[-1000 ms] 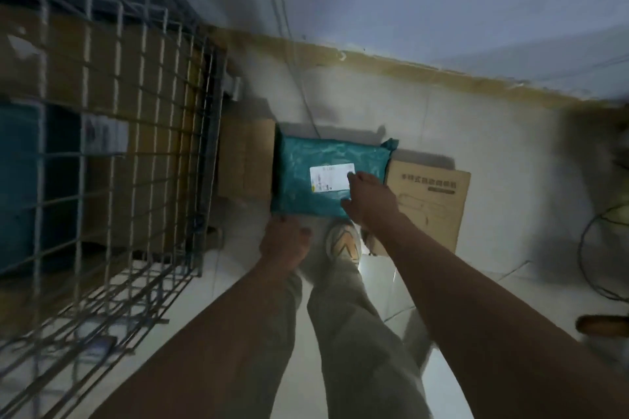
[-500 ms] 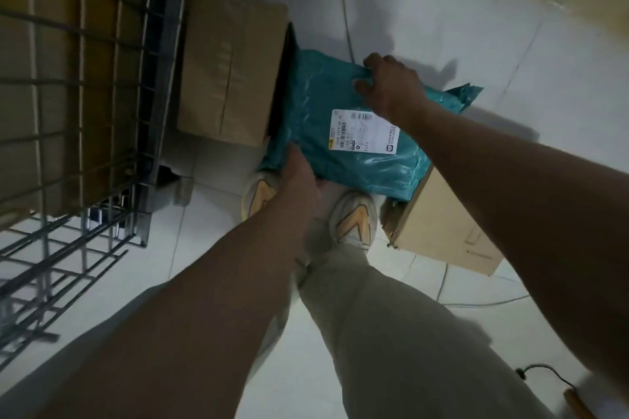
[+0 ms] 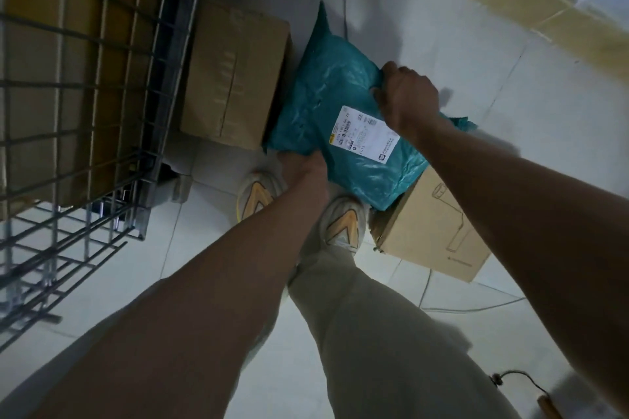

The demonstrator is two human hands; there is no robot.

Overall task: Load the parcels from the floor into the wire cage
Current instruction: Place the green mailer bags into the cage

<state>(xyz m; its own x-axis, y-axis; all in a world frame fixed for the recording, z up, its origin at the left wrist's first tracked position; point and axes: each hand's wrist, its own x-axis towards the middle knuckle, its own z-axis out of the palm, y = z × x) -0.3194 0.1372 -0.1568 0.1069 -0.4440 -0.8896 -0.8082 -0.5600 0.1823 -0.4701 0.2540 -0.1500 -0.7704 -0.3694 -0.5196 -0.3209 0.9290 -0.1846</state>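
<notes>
I see the teal mailer bag [image 3: 326,119] wedged against a cardboard box [image 3: 235,78] beside the wire cage [image 3: 102,44]; a second box [image 3: 432,231] sits under its near corner. Open tile floor [image 3: 510,78] lies right.

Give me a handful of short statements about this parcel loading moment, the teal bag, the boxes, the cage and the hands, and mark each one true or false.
1. The right hand grips the far edge of the teal plastic mailer bag. True.
2. The teal bag already lies inside the grey wire cage. False: it is outside the cage, beside the plain brown cardboard box.
3. A white shipping label is stuck on the bag. True.
4. The left hand hangs free, away from the bag. False: it is at the bag's near edge, fingers hidden beneath.
5. The printed cardboard box lies partly under the bag. True.
</notes>
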